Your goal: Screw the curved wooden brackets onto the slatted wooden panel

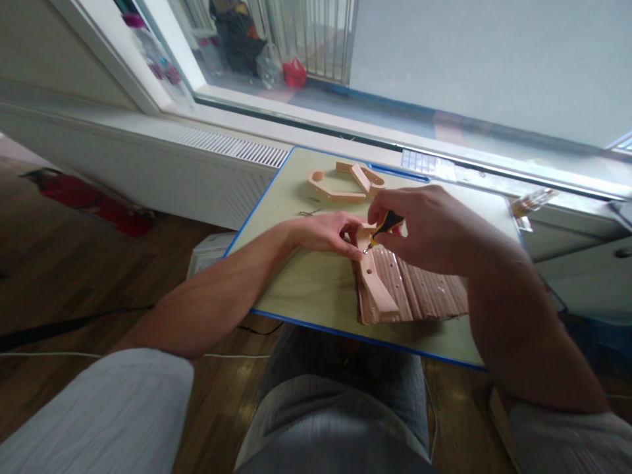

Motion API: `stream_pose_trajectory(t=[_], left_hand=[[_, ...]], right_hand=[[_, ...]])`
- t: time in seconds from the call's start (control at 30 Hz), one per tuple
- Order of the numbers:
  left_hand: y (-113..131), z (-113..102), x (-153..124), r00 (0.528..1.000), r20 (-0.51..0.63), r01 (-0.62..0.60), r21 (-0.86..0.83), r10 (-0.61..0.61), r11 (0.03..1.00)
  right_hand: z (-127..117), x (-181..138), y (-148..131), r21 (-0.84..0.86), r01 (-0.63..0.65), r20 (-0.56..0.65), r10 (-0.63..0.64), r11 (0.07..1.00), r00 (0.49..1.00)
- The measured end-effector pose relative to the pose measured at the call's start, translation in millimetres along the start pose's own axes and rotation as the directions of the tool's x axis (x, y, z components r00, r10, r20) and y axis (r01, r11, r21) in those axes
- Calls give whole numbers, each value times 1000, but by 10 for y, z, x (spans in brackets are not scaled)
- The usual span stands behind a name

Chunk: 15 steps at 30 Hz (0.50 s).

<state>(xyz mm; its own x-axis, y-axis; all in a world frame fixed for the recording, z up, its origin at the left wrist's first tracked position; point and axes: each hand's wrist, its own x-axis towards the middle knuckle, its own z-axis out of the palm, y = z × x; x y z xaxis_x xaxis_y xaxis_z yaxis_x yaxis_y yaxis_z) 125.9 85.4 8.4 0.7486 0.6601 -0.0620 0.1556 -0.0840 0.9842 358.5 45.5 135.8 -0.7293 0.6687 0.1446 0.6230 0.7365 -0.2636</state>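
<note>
A ribbed wooden slat panel [419,289] lies on the small blue-edged table [306,283]. A curved wooden bracket [375,280] rests along the panel's left edge. My right hand [424,227] is closed around a black and yellow screwdriver [385,227], whose tip points down at the bracket's upper end. My left hand [328,234] pinches the top of the bracket with thumb and fingers, right beside the screwdriver tip. A screw under the tip is too small to make out.
Two more curved wooden pieces [345,184] lie at the table's far side, with a few loose screws [310,212] near them. A clear plastic parts box [427,163] sits on the window ledge. A radiator [148,164] runs under the window at left. My knees are under the table.
</note>
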Motion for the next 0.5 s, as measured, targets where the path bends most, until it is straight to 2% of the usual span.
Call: stream_pose_trajectory(t=[0.3, 0.4, 0.5], left_hand=[[48, 4, -17, 1000, -13, 5, 56, -4, 998], [58, 8, -13, 1000, -16, 13, 39, -13, 999], [53, 13, -10, 1000, -16, 9, 29, -8, 1000]], right_hand=[[72, 88, -15, -60, -174, -49, 171, 983, 984], [100, 111, -31, -60, -185, -56, 181, 981, 982], [72, 86, -41, -94, -168, 0, 169, 981, 986]])
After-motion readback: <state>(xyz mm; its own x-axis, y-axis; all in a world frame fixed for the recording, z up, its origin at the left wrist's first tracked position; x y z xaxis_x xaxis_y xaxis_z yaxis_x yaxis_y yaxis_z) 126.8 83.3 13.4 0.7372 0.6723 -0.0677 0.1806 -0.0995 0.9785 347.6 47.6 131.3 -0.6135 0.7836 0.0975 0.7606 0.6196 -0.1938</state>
